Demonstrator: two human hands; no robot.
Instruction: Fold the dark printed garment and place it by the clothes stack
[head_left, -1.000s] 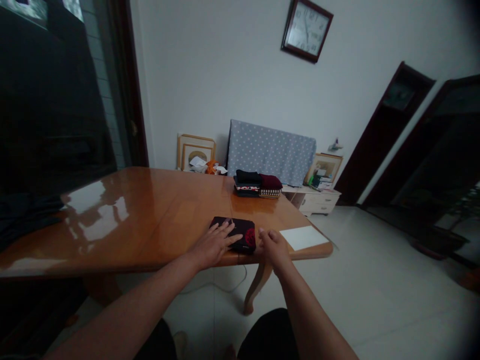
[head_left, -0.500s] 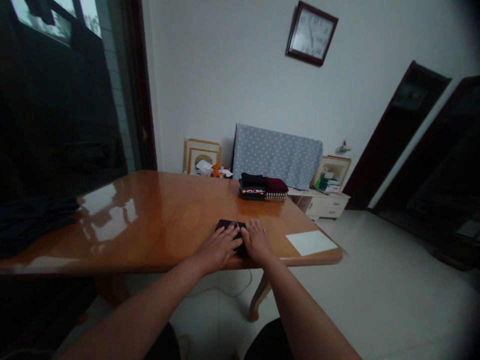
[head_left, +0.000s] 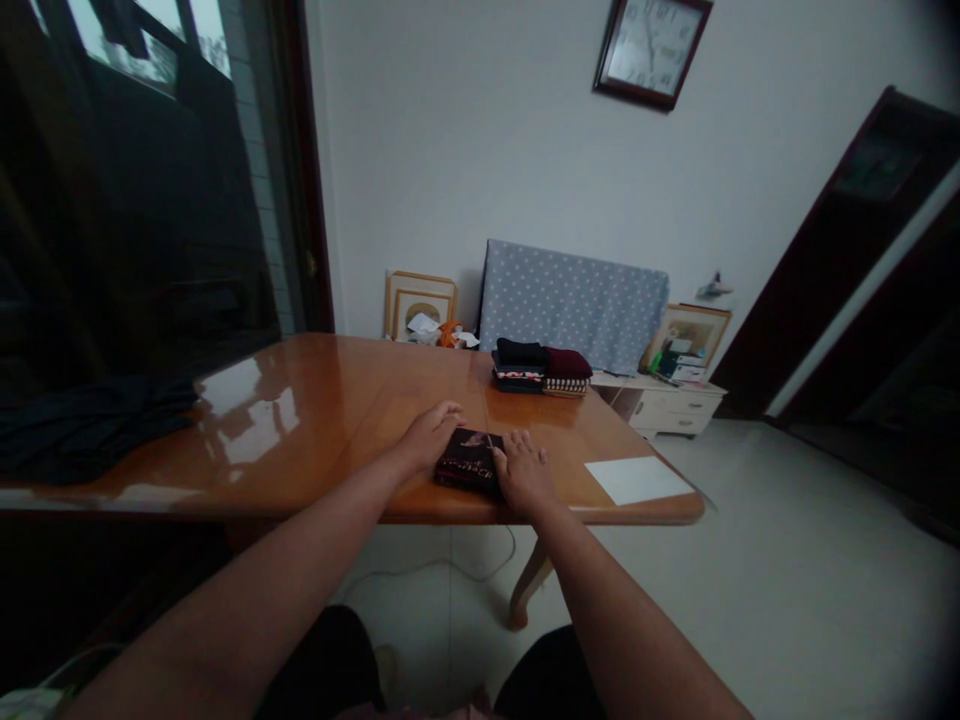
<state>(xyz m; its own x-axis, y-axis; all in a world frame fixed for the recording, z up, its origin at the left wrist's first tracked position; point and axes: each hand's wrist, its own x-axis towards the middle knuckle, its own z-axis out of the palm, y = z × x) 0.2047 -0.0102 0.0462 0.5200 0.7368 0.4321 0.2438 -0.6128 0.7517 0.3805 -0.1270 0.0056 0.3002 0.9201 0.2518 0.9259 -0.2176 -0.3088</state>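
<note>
A folded black garment (head_left: 466,463) with a printed picture and lettering lies near the table's front edge. Against its left side rests my left hand (head_left: 433,438), fingers stretched forward and partly hidden from me. My right hand (head_left: 525,470) lies flat on the garment's right edge, its fingers spread and the thumb over the print. Farther back on the table (head_left: 360,400) stand two stacks side by side: folded dark clothes (head_left: 520,366) on the left, and a maroon folded garment (head_left: 568,365) over striped ones on the right.
A white sheet (head_left: 637,480) lies at the table's right corner. Dark cloth (head_left: 90,425) is heaped at the left end. Behind the table are a dotted blue cover (head_left: 574,300), picture frames (head_left: 420,295) and a low white cabinet (head_left: 675,408). A cable (head_left: 420,568) runs across the floor.
My left hand has moved off the top of the garment to its left side, uncovering the print. The right hand stays on the right edge. The view has shifted slightly left.
</note>
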